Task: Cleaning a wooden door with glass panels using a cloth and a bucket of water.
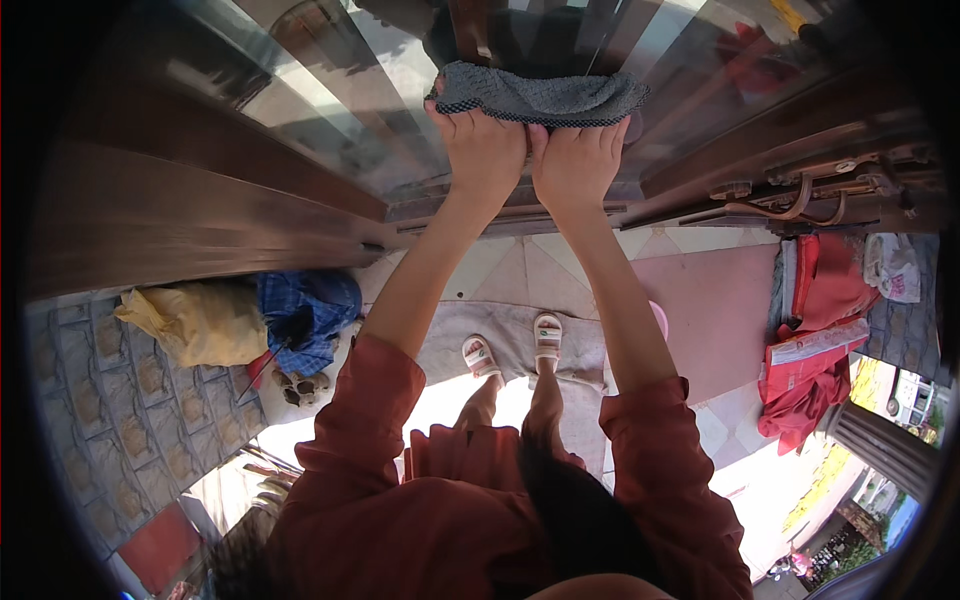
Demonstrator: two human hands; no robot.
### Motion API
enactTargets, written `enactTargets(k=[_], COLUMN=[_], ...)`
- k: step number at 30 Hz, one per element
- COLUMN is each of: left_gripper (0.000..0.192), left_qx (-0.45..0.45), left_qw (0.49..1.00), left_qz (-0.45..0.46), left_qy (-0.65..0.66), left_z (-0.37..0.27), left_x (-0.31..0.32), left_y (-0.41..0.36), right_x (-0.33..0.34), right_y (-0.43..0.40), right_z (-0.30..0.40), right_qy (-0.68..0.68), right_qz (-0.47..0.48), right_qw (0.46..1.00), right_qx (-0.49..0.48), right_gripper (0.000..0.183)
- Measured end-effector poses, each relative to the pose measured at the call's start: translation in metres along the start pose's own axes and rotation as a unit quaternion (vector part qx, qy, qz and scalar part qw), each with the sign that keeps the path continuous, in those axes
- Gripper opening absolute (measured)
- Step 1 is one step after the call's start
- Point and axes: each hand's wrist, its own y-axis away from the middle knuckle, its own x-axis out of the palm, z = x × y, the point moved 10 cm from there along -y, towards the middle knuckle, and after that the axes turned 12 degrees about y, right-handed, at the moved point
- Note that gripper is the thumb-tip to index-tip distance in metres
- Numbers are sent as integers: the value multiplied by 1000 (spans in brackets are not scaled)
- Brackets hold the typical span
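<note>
Both arms reach up to a glass door panel [382,112], which reflects light and dark shapes. A grey textured cloth [540,90] with a dark checked edge lies spread across its surface. My left hand [484,146] holds the cloth's left part, and my right hand [579,161] holds its right part. The two hands are side by side, thumbs close together. Most of the fingers are hidden by the cloth's folds.
Brown door frames [285,176] flank the glass; a handle with a lock [802,199] is at right. Yellow cloth [199,322] and blue checked fabric [300,315] lie left. Red bags [814,352] lie right. Underfoot is a grey mat [510,330].
</note>
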Motion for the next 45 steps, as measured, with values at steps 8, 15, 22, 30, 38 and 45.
enactTargets(k=[8, 15, 22, 30, 38, 45], left_gripper=[20, 19, 24, 15, 7, 18], left_qx=[68, 99, 130, 172, 130, 36], left_qw=[979, 991, 984, 977, 984, 994], left_qz=[-187, -69, -79, -93, -112, -63], left_qy=[33, 63, 88, 86, 47, 82], left_z=[-118, -179, -198, -198, -161, -101], left_x=[-18, 11, 8, 25, 53, 66], left_y=[-43, -61, -66, -51, -12, 24], right_x=[-24, -29, -25, 1, 23, 47], right_y=[-14, -10, -3, 29, 53, 68], right_z=[-113, -162, -174, -173, -149, -120], right_qy=[-25, 7, 18, 30, 36, -44], right_qz=[-46, -7, 5, 8, 40, 86], right_qw=[996, 999, 1000, 998, 995, 993], right_qx=[69, 31, -17, -56, -85, -69], right_gripper=[53, 45, 42, 32, 42, 55])
